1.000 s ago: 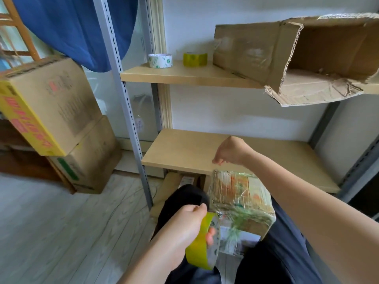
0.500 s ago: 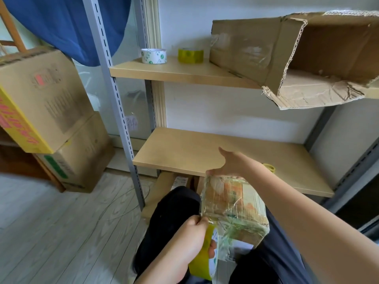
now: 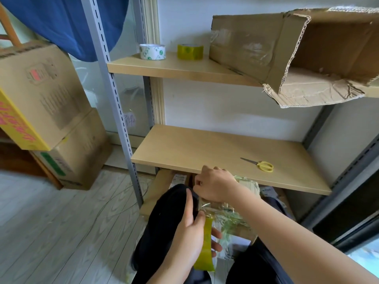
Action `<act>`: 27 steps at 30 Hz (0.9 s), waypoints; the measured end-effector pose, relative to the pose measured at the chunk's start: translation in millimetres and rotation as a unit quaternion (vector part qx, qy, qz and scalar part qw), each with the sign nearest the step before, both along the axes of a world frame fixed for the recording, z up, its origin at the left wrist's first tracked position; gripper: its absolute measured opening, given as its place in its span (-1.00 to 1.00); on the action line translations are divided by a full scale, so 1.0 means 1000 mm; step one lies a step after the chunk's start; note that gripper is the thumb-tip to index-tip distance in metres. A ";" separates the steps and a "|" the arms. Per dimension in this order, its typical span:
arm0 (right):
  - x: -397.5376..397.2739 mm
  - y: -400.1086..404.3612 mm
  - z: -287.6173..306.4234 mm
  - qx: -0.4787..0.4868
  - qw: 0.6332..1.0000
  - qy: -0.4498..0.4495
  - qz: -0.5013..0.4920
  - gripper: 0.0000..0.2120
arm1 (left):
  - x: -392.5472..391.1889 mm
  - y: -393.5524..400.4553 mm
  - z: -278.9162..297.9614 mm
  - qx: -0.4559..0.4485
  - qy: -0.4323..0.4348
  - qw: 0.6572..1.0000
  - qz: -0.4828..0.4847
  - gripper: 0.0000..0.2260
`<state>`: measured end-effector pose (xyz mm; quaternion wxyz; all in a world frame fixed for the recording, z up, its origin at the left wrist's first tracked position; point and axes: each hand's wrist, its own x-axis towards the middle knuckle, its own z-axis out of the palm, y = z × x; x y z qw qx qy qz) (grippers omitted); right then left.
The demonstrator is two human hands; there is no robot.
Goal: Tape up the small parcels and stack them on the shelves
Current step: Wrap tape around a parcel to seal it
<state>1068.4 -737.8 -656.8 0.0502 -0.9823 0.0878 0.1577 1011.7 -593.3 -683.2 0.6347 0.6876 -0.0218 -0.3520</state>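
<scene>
From my head view, my left hand [image 3: 191, 240] grips the yellow tape roll [image 3: 205, 248] over my lap while my right hand [image 3: 214, 184] pinches the top edge of the tape-wrapped parcel [image 3: 231, 220] between my knees, just below the lower shelf [image 3: 205, 148] where yellow scissors [image 3: 260, 165] lie.

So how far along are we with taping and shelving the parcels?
Early. Done: nothing stacked; the middle shelf carries only scissors. In hand: the left hand holds a yellow tape roll while the right hand steadies a parcel, already heavily wrapped, on the lap. Left: finish the wrap, cut, shelve it.
</scene>
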 end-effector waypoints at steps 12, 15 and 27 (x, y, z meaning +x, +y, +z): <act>-0.008 -0.008 -0.030 0.001 0.990 -0.137 -0.024 -0.47 | 0.009 -0.006 -0.021 0.188 -0.218 0.955 -0.075 -0.52; -0.007 -0.005 -0.032 -0.024 0.989 -0.144 -0.034 -0.50 | 0.009 -0.006 -0.019 0.204 -0.237 0.944 -0.102 -0.49; -0.046 -0.092 -0.014 0.174 0.938 -0.206 -0.220 -0.42 | 0.036 -0.019 -0.011 0.197 -0.141 0.960 -0.142 -0.46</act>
